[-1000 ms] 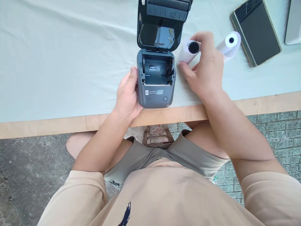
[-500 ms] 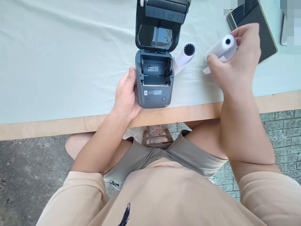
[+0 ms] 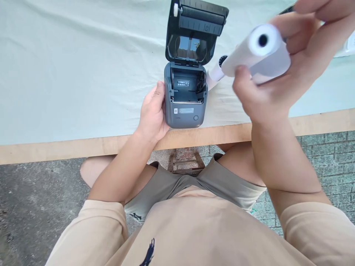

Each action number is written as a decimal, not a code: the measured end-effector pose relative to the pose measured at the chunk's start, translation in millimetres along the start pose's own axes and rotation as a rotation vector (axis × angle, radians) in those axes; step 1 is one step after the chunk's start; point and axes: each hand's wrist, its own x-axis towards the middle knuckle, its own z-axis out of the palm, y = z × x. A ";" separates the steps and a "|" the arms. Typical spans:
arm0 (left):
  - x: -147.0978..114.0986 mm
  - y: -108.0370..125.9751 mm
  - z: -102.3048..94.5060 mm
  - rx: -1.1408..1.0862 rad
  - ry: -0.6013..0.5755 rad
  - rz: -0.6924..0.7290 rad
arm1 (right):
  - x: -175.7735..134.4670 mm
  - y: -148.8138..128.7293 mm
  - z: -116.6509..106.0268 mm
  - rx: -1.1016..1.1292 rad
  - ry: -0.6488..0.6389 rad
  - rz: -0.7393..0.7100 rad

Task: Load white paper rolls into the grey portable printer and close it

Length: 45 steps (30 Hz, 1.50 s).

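A dark grey portable label printer (image 3: 186,118) sits near the table's front edge with its lid (image 3: 194,31) swung up. Its paper bay shows no roll inside. My left hand (image 3: 153,111) grips the printer's left side, thumb along the edge and fingers hidden beneath. Raised above the table at the right, my right hand (image 3: 280,81) holds a white paper roll (image 3: 249,50), its dark core hole facing me and a loose flap of paper hanging below. Behind and left of that roll, a second white roll (image 3: 215,74) with a black-toothed core lies beside the printer, partly covered.
A pale green cloth (image 3: 69,74) covers the table, whose wooden front edge (image 3: 69,146) runs above my lap. A dark tablet-like object (image 3: 287,10) at the far right is mostly hidden by my right hand. A wooden stool (image 3: 185,164) shows below.
My right hand has lifted the paper roll up toward the camera and slightly left, and it now looks larger. The printer has shifted slightly right in view, still in my left hand.
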 end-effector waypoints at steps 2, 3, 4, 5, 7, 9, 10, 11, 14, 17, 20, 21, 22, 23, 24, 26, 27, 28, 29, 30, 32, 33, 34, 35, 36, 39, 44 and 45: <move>-0.7 0.7 1.2 0.022 0.012 0.004 | 1.3 -20.6 2.2 -0.102 -0.159 -0.022; -1.0 1.0 1.4 0.028 0.013 0.007 | 2.5 -30.0 4.0 -0.167 -0.234 -0.051; -1.2 1.2 1.4 0.030 0.008 0.008 | 4.0 -37.9 6.5 -0.234 -0.302 -0.064; -1.4 1.4 1.2 0.029 0.001 0.009 | 5.5 -44.1 9.5 -0.298 -0.356 -0.067; -1.8 1.4 0.8 0.025 -0.004 0.015 | 8.6 -50.7 16.7 -0.396 -0.440 -0.049; -2.1 1.2 0.8 0.018 0.000 0.017 | 10.9 -51.3 23.9 -0.450 -0.498 -0.051; -2.2 1.1 1.1 0.013 0.003 0.016 | 11.5 -50.3 27.1 -0.466 -0.520 -0.071; -2.4 1.0 1.4 0.010 0.007 0.017 | 11.8 -48.9 29.7 -0.472 -0.536 -0.091; -2.9 0.9 2.0 -0.001 0.017 0.021 | 11.0 -44.3 33.6 -0.429 -0.557 -0.077; -3.1 1.1 1.6 -0.006 0.011 0.016 | 6.6 -40.5 32.3 -0.358 -0.510 -0.086; -2.7 1.0 1.0 -0.008 0.010 0.003 | -4.2 -38.7 29.9 -0.311 -0.335 -0.256; -2.5 0.9 0.9 -0.014 0.007 0.001 | -9.0 -39.0 29.4 -0.294 -0.284 -0.313; -2.1 0.9 1.0 -0.023 0.001 0.000 | -14.1 -39.8 29.0 -0.273 -0.252 -0.354; -1.7 1.0 1.2 -0.035 -0.007 -0.003 | -19.2 -41.0 28.8 -0.255 -0.241 -0.375; -1.3 1.4 1.6 -0.052 -0.012 -0.008 | -23.8 -42.3 28.6 -0.240 -0.245 -0.382; -0.7 2.8 2.1 -0.092 -0.018 -0.027 | -30.9 -44.3 28.8 -0.217 -0.263 -0.395; -0.6 3.7 2.1 -0.113 -0.031 -0.033 | -33.1 -44.6 29.1 -0.211 -0.274 -0.395; -0.6 4.7 1.8 -0.127 -0.058 -0.029 | -34.4 -44.4 29.8 -0.206 -0.280 -0.395; -0.9 5.5 1.0 -0.128 -0.096 -0.013 | -35.0 -43.8 30.7 -0.197 -0.282 -0.395; -1.4 6.2 -0.2 -0.114 -0.133 0.012 | -35.1 -43.1 32.0 -0.186 -0.273 -0.393; -3.1 6.7 -3.4 -0.052 -0.188 0.048 | -34.6 -42.3 35.8 -0.162 -0.234 -0.388; -4.2 6.7 -5.1 -0.014 -0.193 0.050 | -34.5 -42.6 38.2 -0.153 -0.203 -0.387; -5.3 6.5 -6.6 0.020 -0.188 0.039 | -34.5 -43.4 40.8 -0.146 -0.163 -0.393; -6.4 6.3 -7.7 0.049 -0.183 0.020 | -34.7 -44.5 43.2 -0.143 -0.131 -0.394; -7.3 6.0 -8.4 0.070 -0.180 0.004 | -35.1 -45.8 45.2 -0.142 -0.108 -0.392; -7.9 3.4 -9.4 0.103 -0.183 0.002 | -35.2 -47.9 45.8 -0.122 -0.092 -0.386; -1.4 -9.4 -14.6 0.044 -0.210 0.149 | -17.5 -41.8 24.9 -0.033 -0.143 -0.259; 0.2 -12.2 -16.3 0.044 -0.213 0.162 | -10.7 -40.4 19.6 -0.017 -0.138 -0.186</move>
